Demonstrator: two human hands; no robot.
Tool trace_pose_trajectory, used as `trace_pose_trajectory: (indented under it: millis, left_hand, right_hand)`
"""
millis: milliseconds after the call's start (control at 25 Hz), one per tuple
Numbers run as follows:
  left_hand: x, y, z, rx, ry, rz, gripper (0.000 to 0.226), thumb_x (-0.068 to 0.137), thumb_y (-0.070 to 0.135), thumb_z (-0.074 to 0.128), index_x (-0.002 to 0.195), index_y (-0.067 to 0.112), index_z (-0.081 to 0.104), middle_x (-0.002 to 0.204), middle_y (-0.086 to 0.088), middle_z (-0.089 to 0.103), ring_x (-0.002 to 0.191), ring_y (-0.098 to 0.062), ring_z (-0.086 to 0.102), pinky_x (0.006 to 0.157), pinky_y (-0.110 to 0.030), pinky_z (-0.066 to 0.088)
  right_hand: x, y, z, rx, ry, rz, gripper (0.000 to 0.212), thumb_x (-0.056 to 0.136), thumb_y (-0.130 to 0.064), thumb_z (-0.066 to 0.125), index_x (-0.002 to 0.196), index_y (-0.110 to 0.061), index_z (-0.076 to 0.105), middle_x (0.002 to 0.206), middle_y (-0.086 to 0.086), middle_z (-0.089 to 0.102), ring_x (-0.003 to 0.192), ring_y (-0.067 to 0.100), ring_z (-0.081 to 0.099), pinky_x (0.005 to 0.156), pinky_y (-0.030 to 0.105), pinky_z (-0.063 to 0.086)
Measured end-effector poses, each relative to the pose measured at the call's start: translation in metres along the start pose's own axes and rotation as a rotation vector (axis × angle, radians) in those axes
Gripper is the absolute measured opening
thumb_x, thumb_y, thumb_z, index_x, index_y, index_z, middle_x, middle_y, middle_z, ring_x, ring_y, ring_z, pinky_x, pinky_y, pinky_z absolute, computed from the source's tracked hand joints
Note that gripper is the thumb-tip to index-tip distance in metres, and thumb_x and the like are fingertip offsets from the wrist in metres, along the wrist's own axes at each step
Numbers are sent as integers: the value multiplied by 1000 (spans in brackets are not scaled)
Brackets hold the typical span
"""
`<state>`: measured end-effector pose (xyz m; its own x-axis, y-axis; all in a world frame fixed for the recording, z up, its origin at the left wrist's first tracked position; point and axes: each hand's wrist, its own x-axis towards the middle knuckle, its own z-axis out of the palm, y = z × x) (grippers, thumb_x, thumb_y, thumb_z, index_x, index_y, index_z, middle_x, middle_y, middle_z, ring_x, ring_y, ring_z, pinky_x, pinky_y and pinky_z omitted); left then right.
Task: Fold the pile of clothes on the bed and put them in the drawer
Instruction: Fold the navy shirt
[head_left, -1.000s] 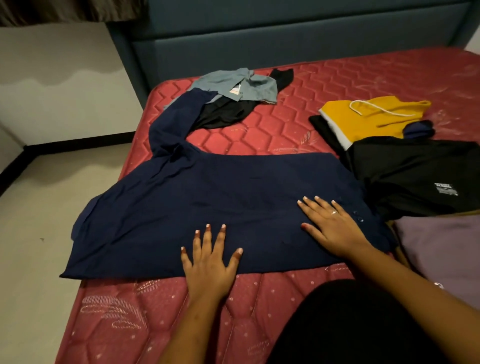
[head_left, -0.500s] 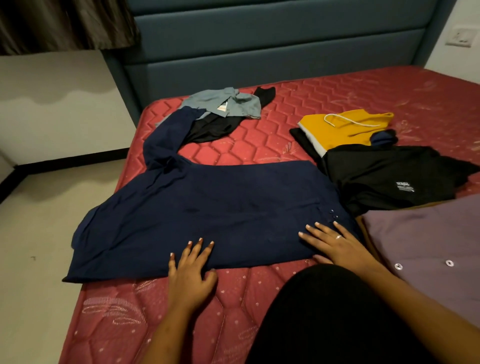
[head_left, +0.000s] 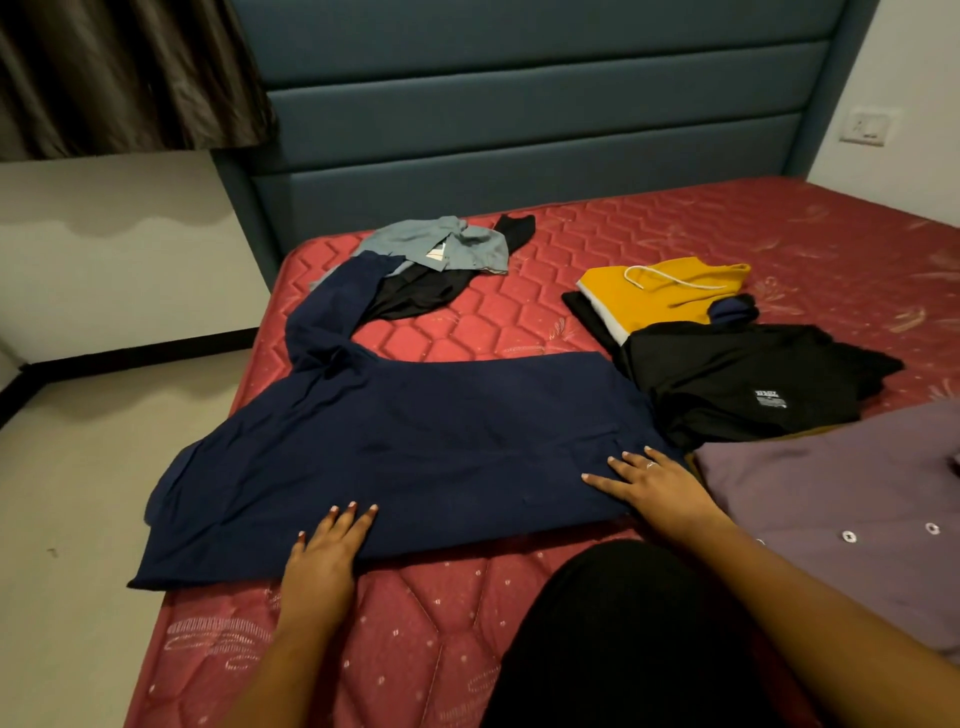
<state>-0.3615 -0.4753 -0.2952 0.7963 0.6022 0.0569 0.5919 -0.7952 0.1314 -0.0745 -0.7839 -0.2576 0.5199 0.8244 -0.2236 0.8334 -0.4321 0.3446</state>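
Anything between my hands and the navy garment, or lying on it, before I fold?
Nothing visible. Left hand and right hand rest flat on the navy garment, near edge; nothing lies on it.

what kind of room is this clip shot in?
Most likely a home bedroom: a bare red quilted mattress sits against a padded blue headboard, clothes such as a navy garment are spread on it, and a dark curtain hangs by the wall.

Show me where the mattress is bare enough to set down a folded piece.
Bare mattress runs between the headboard and the yellow garment. A smaller patch lies between the navy garment, the grey-blue shirt and the yellow one. Crowded: the right side, where the black garment and purple shirt press together.
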Motion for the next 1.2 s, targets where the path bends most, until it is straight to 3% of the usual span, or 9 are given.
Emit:
trace_pose_trajectory:
  millis: [360, 520, 680, 760, 840, 920, 1000, 1080, 1200]
  left_hand:
    - [-36, 13, -15, 158, -203, 64, 76, 95, -1, 36, 153, 33, 1, 162, -2, 6, 148, -28, 7, 117, -47, 20]
    - [-60, 12, -23, 196, -271, 127, 80, 94, 0, 40, 153, 32, -4, 162, -4, -1, 148, -32, 5, 116, -46, 22]
    - [-68, -27, -35, -62, -313, 107, 70, 94, 7, 43, 152, 34, 17, 161, -1, 6, 148, -27, 10, 116, -31, 20]
    - [-67, -63, -53, -219, -245, 1, 61, 90, 9, 51, 148, 24, 35, 159, -7, 18, 145, -24, 22, 114, -24, 18]
    - [-66, -105, -67, -312, -100, -212, 57, 88, 14, 60, 143, 19, 44, 155, -13, 27, 140, -29, 31, 113, -28, 22]
    - [-66, -139, -68, -424, -18, -499, 60, 88, 23, 63, 143, 19, 41, 147, -15, 38, 132, -33, 41, 109, -36, 32]
    - [-65, -149, -67, -813, -46, -713, 59, 89, 24, 65, 142, 19, 38, 136, -14, 50, 118, -33, 53, 100, -42, 44]
    - [-60, -147, -64, -1188, -79, -732, 43, 91, 13, 63, 131, 16, 45, 122, -10, 57, 103, -28, 58, 90, -37, 49]
    - [-41, -146, -66, -1173, 24, -756, 8, 86, 8, 69, 90, 11, 63, 97, -14, 69, 86, -24, 62, 75, -32, 50]
  right_hand:
    - [-46, -13, -14, -11, -273, 61, 76, 101, -16, 39, 148, -43, -14, 162, 5, -1, 149, 24, 2, 119, 44, 7]
    - [-45, -16, -33, 171, -387, 88, 59, 104, -39, 30, 150, -41, -6, 162, 5, 0, 149, 25, 3, 118, 46, 8]
    - [-23, -28, -68, 373, -282, 149, 62, 96, -42, 51, 148, -16, 30, 154, 7, 31, 133, 24, 35, 113, 33, 26]
    - [-3, -66, -98, 353, -282, 67, 46, 94, -31, 54, 139, -22, 47, 144, 2, 45, 123, 22, 47, 107, 32, 36]
    - [23, -136, -132, 363, -218, -160, 45, 92, -17, 50, 136, -28, 52, 144, 0, 48, 127, 23, 49, 105, 31, 39]
    - [36, -218, -141, 395, -72, -382, 56, 91, -16, 46, 145, -30, 39, 153, 0, 35, 137, 22, 38, 111, 35, 33]
    - [47, -290, -148, 352, 38, -503, 61, 96, -26, 42, 152, -33, 17, 161, -2, 15, 145, 20, 21, 116, 42, 23]
    - [57, -344, -155, 359, 80, -546, 62, 100, -37, 36, 153, -34, 5, 162, -4, 4, 148, 19, 8, 117, 49, 13]
    - [83, -377, -155, 393, 137, -523, 71, 92, -57, 24, 152, -34, -6, 162, -5, -3, 149, 16, 0, 118, 49, 6]
